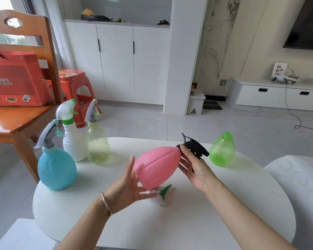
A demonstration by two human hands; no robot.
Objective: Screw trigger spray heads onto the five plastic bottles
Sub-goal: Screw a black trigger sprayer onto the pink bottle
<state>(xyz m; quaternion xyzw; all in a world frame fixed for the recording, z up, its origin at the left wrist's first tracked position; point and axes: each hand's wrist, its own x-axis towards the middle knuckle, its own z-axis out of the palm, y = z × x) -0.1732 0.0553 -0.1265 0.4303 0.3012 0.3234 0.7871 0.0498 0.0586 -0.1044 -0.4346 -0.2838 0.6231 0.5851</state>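
The pink bottle (157, 166) is held clear of the white table (224, 204), tilted with its base toward the left and its neck toward the right. A black trigger spray head (195, 147) sits on the neck.

The right hand (197, 168) grips this head at the collar, thumb on top and fingers curled beneath. The left hand (128, 188) is spread, fingers straight, with the palm against the bottle's base.

A loose white-and-green trigger head (161, 194) lies on the table directly under the pink bottle.

The green ribbed bottle (222, 150) stands upright at the far right of the table, its neck uncapped.

At the left edge three bottles stand upright with heads fitted: the blue bottle (56, 170) nearest, then the white bottle (73, 141) and the pale yellow bottle (98, 143) just beside each other behind it.
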